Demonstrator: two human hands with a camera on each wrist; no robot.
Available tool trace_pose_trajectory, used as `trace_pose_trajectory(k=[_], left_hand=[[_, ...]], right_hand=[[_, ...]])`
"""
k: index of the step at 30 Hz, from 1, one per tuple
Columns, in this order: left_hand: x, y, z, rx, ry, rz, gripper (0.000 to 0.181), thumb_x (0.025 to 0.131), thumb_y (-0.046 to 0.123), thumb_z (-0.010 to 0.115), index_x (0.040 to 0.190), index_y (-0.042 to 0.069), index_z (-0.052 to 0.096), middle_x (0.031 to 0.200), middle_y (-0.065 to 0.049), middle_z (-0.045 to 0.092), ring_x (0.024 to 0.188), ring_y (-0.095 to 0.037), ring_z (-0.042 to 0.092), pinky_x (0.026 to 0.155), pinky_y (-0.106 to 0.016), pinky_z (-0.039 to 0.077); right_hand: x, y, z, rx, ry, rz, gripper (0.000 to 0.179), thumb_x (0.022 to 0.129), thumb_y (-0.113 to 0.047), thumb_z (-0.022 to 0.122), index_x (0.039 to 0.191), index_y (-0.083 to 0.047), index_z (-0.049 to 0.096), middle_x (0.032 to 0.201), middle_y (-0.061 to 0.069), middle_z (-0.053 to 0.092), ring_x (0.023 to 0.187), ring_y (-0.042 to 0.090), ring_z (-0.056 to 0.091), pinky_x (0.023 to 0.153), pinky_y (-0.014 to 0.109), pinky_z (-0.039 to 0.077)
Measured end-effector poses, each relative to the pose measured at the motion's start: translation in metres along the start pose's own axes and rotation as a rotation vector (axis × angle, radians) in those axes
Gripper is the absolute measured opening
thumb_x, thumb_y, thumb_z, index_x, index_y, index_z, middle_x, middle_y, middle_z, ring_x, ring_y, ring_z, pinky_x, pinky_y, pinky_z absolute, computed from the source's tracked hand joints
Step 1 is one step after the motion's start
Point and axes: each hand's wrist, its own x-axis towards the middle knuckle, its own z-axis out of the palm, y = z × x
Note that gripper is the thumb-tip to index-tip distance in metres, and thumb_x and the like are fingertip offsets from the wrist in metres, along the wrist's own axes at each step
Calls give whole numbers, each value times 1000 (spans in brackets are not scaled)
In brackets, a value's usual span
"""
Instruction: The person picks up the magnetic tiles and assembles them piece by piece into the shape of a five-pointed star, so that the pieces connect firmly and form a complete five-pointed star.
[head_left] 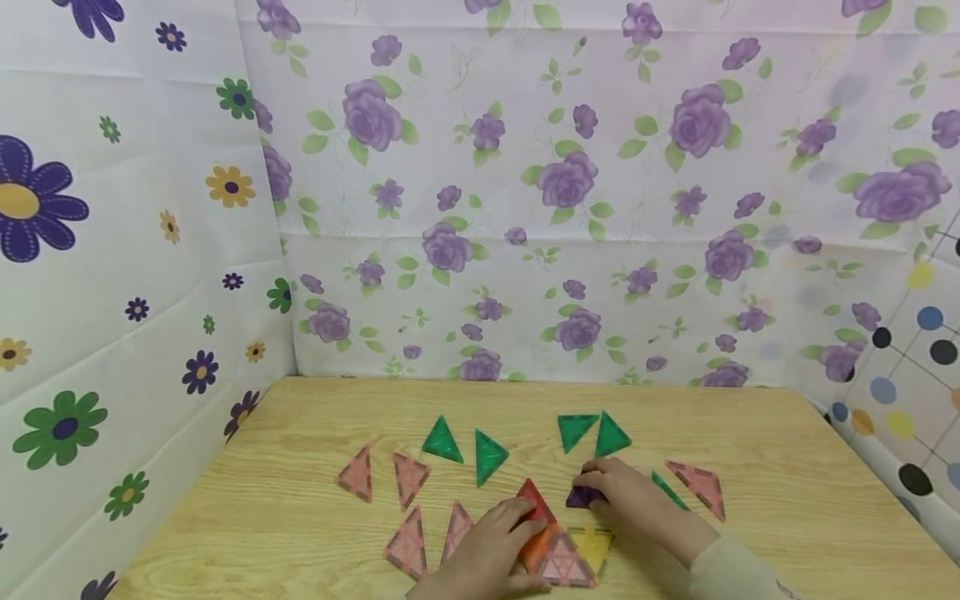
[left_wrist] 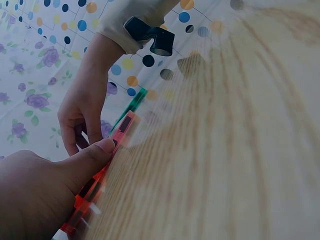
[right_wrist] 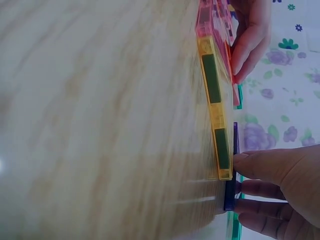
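In the head view, my left hand (head_left: pixel 491 546) rests its fingers on a red triangle magnetic tile (head_left: pixel 534 497) and an orange one (head_left: pixel 536 548). Its thumb lies beside a pink triangle tile (head_left: pixel 566 562) that adjoins them. A yellow triangle tile (head_left: pixel 594 546) meets the pink tile's right side; its edge faces the right wrist view. My right hand (head_left: pixel 626 496) pinches a purple triangle tile (head_left: pixel 581 498) just behind the yellow one, thumb on its near side in the right wrist view. The hand covers part of the purple tile.
Green triangle tiles (head_left: pixel 442 440) lie toward the back, one partly hidden by the right forearm. Several pink triangle tiles (head_left: pixel 356 475) lie at left, another pink tile (head_left: pixel 699 486) at right. Patterned cloth (head_left: pixel 487 192) surrounds the wooden table (head_left: pixel 300 408) at back and sides.
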Motion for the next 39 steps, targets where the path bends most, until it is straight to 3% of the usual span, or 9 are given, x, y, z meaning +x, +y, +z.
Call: trace_pose_trajectory(k=[19,39], left_hand=[[1,-1,1,13,8,4,70,87,64,52,139,16,51,144,-6,46,131,-24,47,102,-37,47],[0,-2,3,-17,-10,-15,69,87,62,55,139,17,51,144,-6,46,131,-24,46,102,-38,47]], right_hand=[[-6,-7,-4,21,-5,-42,35,83,-11,73,117,-8,69,119,14,62,107,33,61,86,43,54],[-10,-10,-1,44,-17,-86,27,87,-12,69,113,-13,72,112,6,63,99,22,63,79,33,56]])
